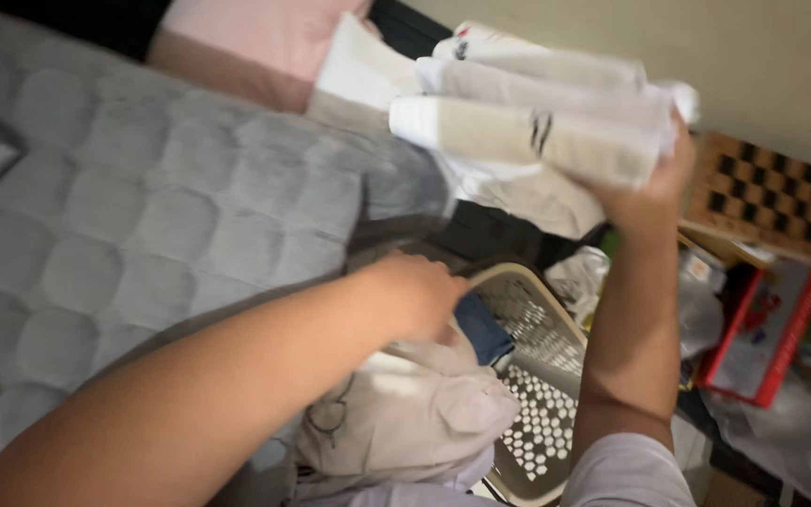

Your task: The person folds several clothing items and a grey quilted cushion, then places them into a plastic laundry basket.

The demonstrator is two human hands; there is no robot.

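Observation:
My right hand [654,183] is raised and grips a bundle of white rolled or folded cloths [537,113] with small dark marks, held over the bed's far corner. My left hand [420,296] reaches down into a beige perforated laundry basket [546,376], its fingers closed on clothes there; a dark blue garment [483,329] lies right beside the fingers and a beige garment [405,413] sits under the wrist. What exactly the left fingers hold is blurred.
A grey quilted mattress [143,216] fills the left. A pink pillow [255,42] and white cloth [363,70] lie at its head. To the right stand a wooden chessboard [772,197], a red and white box [762,333] and plastic bags [790,432].

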